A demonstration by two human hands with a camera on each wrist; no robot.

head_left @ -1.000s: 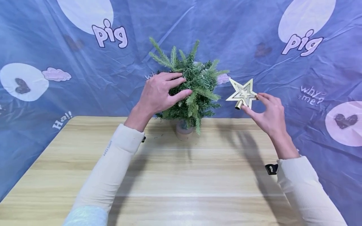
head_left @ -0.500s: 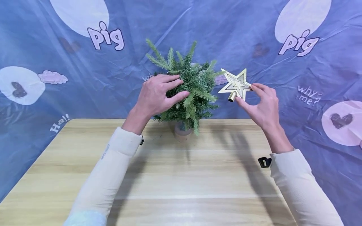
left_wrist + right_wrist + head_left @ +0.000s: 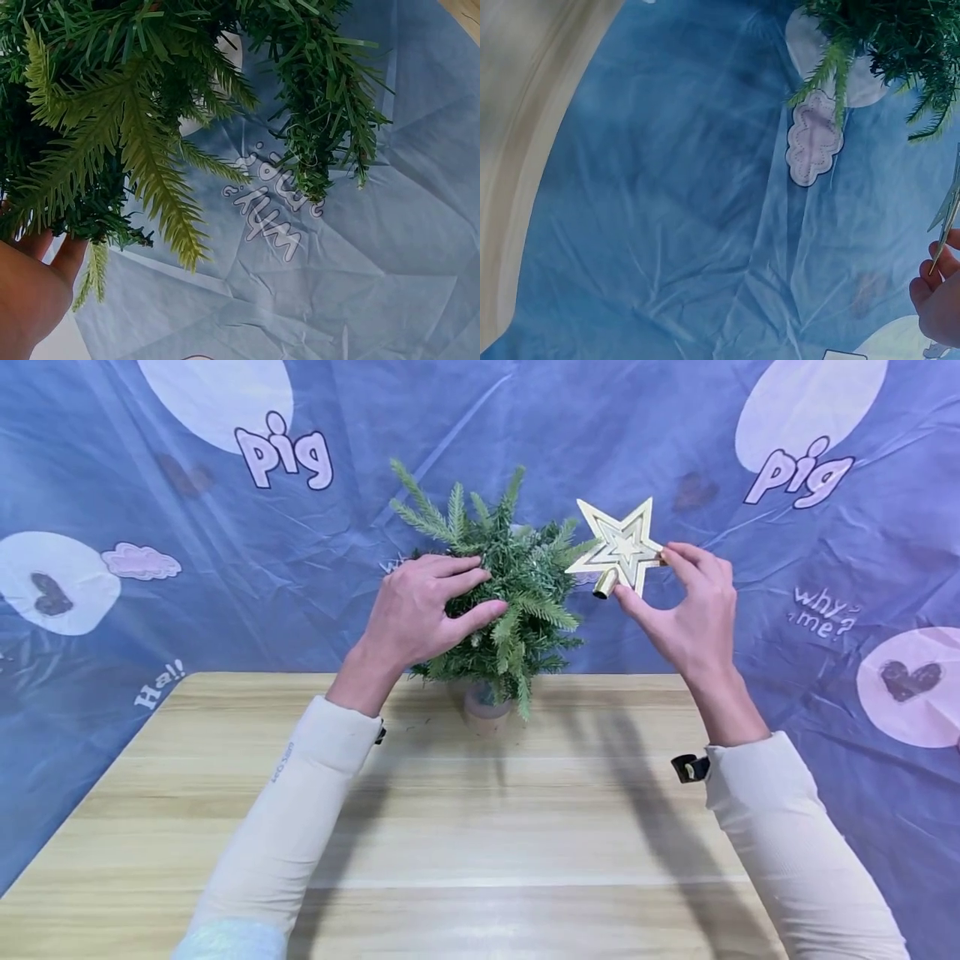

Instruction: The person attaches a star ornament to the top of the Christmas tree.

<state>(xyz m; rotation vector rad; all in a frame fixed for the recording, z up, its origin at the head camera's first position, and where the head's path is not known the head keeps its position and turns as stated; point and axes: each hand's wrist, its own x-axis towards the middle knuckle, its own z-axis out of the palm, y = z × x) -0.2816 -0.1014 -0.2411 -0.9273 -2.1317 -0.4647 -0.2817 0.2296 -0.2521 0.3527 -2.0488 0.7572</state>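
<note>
Left to right: left grip (image 3: pixel 423 610) lies against the left side of the artificial tree (image 3: pixel 528 581), fingers spread and thumb out over the needles, not clamped; left wrist view has its fingertips partly lost behind foliage, so can't tell how firmly they press. Tree stands upright in its pot (image 3: pixel 486 714) near the far edge of the worktop (image 3: pixel 540 827), backdrop (image 3: pixel 525 410) behind. Just right of the tree, gold star (image 3: pixel 624 548) is up in the air at the height of the upper branches, face toward the head camera, tilted a bit, hollow tube (image 3: pixel 604 583) at its base with the mouth aimed down and left. Its left point overlaps a branch tip in the head view; contact or not, can't tell. Right grip (image 3: pixel 693 610) pinches the star by the rim, thumb low near the tube, fingers at the right-hand point; right wrist view gets the star nearly edge-on. My read: step in hand is steadying the tree and lining up the star, not mounted yet. Next move probably calls for star up and left over the crown, tube onto an upright sprig (image 3: pixel 513 489), left grip bracing; which sprig, unclear
</note>
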